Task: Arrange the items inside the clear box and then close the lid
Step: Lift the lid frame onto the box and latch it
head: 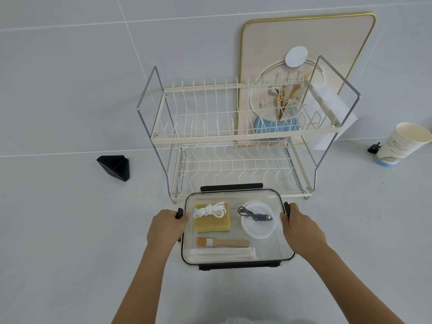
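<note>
Yellow sponge, white rope, black cable, orange-bristled brush.

left hand: forearm bare, reaching forward from lower frame; knuckles up, fingers curled inward, thumb toward the right. right hand: forearm bare, reaching forward from lower right; back of hand up, fingers curled inward, thumb toward the left. hands level with each other, well apart.
</note>
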